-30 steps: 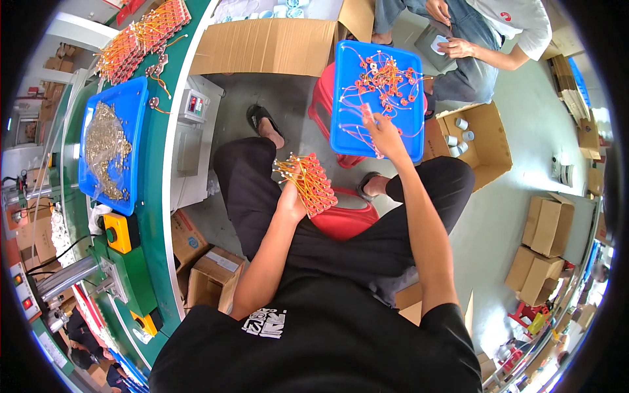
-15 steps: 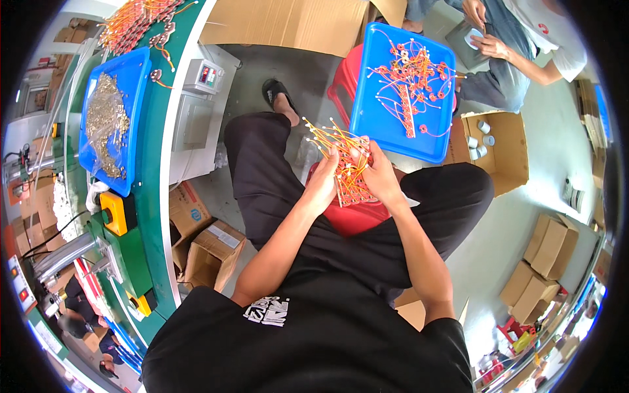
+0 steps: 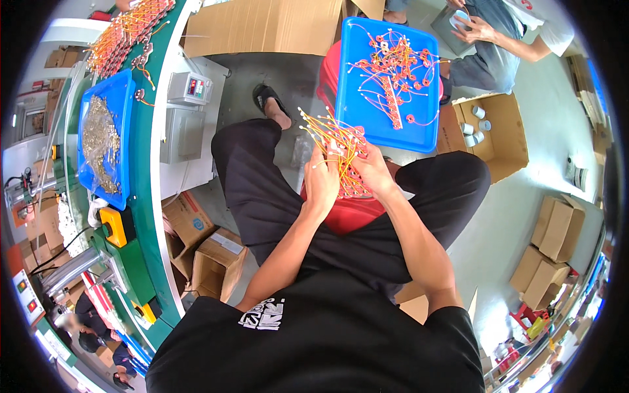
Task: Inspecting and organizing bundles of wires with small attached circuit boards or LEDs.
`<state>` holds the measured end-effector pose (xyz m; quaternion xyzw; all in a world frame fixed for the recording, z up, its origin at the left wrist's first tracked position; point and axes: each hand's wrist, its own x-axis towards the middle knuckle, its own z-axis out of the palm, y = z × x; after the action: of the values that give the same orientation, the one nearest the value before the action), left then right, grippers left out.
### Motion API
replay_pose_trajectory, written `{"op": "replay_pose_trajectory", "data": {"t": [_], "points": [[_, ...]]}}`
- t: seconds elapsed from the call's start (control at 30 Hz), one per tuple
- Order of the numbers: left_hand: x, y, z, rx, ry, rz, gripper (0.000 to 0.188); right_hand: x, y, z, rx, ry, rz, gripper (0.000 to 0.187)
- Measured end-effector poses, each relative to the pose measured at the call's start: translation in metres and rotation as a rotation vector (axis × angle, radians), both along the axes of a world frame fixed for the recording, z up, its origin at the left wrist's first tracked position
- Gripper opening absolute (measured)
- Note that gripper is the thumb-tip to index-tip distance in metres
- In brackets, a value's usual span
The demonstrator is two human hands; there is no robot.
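Right now, near the middle of the frame, both hands close around one bundle of orange and yellow wires, held over the person's lap. The left hand wraps its fingers about the bundle's lower left side, while the right hand grips it from the right, thumb on top. Just above, upper centre, a blue tray holds more wired red rings. Another blue tray sits at upper left on the green bench.
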<state>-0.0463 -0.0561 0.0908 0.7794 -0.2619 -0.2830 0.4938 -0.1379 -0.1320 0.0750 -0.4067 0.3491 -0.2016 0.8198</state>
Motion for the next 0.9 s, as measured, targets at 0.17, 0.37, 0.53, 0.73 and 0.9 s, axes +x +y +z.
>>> {"op": "replay_pose_trajectory", "data": {"t": [0.17, 0.37, 0.53, 0.73, 0.9], "points": [[-0.002, -0.014, 0.002, 0.104, -0.148, 0.010, 0.027, 0.001, -0.006, -0.012, -0.371, 0.144, -0.049, 0.035], [0.001, -0.027, -0.033, -0.059, 0.022, 0.063, 0.032, 0.004, -0.015, -0.011, -0.304, 0.122, -0.103, 0.030], [0.005, -0.032, -0.023, -0.149, 0.762, 0.001, 0.045, -0.005, -0.033, 0.007, 0.111, -0.020, -0.112, 0.027], [0.007, -0.048, -0.019, -0.074, 0.756, 0.016, 0.048, -0.028, -0.063, 0.015, 0.196, -0.098, -0.423, 0.029], [0.011, -0.096, -0.045, -0.233, 0.264, -0.079, 0.039, -0.052, -0.097, 0.018, 0.021, -0.116, -0.782, 0.030]]}}
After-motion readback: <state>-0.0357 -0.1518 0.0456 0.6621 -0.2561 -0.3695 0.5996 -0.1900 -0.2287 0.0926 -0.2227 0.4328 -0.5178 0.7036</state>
